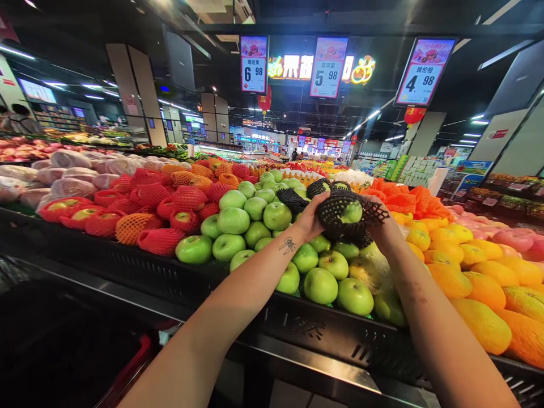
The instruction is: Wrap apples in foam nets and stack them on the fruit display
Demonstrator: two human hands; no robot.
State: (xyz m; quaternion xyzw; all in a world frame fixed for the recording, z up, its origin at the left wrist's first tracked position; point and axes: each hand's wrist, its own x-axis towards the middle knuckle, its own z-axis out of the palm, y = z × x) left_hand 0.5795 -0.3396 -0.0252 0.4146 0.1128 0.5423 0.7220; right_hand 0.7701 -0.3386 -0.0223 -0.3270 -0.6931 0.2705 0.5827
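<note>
My left hand [310,220] is closed around a green apple [352,212] wrapped in a black foam net [334,218], gripping its left side. Fingers of my right hand [379,225] are closed on the net's loose right end. The apple's green skin shows through the net's opening. Both hands are just above a pile of bare green apples [321,285]. Behind my hands, more apples in black nets [318,187] lie on the pile, and a loose-looking black net [292,199] is to the left.
Left of the green apples are fruits in red foam nets [189,198] and bagged fruit [74,190]. Oranges [484,300] lie on the right, with orange-red nets [408,199] behind. A black bin edge [306,326] runs along the front. Price screens [329,67] hang overhead. A dark basket or cart [63,340] is at lower left.
</note>
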